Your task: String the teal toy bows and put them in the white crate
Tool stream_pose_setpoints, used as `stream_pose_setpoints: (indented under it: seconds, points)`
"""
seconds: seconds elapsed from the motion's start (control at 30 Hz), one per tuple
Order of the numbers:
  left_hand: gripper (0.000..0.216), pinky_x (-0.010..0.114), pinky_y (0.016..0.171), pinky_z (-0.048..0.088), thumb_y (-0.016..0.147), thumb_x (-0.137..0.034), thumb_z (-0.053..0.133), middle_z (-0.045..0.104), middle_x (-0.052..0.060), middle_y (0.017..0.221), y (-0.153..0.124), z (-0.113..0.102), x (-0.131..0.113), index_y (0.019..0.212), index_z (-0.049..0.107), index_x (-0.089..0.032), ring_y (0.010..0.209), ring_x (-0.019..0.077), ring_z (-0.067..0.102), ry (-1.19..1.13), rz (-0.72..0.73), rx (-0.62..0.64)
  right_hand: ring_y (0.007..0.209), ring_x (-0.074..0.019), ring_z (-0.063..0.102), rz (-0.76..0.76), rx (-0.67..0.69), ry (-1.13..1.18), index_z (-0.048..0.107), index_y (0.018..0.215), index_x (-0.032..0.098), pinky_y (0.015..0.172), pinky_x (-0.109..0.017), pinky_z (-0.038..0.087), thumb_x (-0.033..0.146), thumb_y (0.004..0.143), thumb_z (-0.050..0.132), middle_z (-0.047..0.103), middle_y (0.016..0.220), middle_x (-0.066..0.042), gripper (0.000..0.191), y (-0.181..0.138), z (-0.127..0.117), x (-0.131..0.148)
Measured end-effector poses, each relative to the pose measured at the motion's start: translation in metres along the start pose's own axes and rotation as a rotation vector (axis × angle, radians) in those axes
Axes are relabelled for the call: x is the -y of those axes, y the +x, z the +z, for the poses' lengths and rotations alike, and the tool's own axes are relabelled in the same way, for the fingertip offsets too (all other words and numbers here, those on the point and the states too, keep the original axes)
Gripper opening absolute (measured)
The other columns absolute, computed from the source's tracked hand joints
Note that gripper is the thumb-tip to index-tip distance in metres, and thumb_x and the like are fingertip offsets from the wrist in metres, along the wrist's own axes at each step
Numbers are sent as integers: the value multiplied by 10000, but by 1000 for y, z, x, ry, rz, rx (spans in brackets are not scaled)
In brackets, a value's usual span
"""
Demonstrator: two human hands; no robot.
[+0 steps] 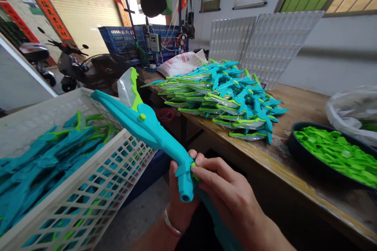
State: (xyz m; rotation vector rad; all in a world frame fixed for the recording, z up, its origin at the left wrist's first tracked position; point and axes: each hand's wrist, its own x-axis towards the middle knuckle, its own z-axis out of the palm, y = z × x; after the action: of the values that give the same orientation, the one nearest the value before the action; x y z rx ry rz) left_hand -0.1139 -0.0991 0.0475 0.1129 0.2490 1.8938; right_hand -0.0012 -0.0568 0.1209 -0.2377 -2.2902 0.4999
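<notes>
Workshop counter (297, 104) at right. Left hand (178, 204) clamped round teal toy (147, 125); right hand (232, 198) pinching green part (194, 175): slip risk if misaligned.

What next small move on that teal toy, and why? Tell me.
Probably push the green piece home with the right hand: its fingertips sit on it at the handle of the teal toy, which the left hand braces from behind.
</notes>
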Motion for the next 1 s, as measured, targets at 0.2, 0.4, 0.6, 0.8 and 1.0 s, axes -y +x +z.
stream_pose_setpoints:
  seconds: [0.2,0.4,0.6,0.8,1.0]
  points:
    - [525,356,1003,523,688,-671,825,639,54,988,3,-12,5,977,771,-236,996,245,647,35,-45,-23,930,-166,678,-90,-60,-111,612,1269,132,737,-235,597,110,1021,514,666,1055,-110,267,-1,6,-3]
    - [504,381,951,529,687,-678,804,596,41,871,1,-5,6,930,746,-240,908,248,631,41,-40,-34,989,-187,672,-62,-159,-169,605,1311,103,778,-271,610,162,1036,518,662,1085,-135,295,-16,22,-1]
    - [501,382,936,525,765,-677,734,660,46,975,-1,-4,9,1016,708,-244,980,250,635,42,-44,-110,1244,-285,602,-62,-53,-427,543,1394,-8,931,-347,605,415,1060,469,607,1307,-233,544,-28,20,7]
    - [447,337,944,524,832,-630,699,660,43,982,-2,0,11,1027,697,-227,968,214,632,20,-85,-111,955,-312,668,-146,-60,-942,631,1262,-42,724,-388,540,378,1021,501,694,1152,-239,501,-26,20,22]
    - [390,316,998,506,877,-602,666,593,27,925,-4,-3,14,1009,683,-236,905,192,611,-84,-72,26,621,-226,553,-98,82,-1020,712,986,52,557,-377,397,431,976,460,669,804,-173,456,0,10,33]
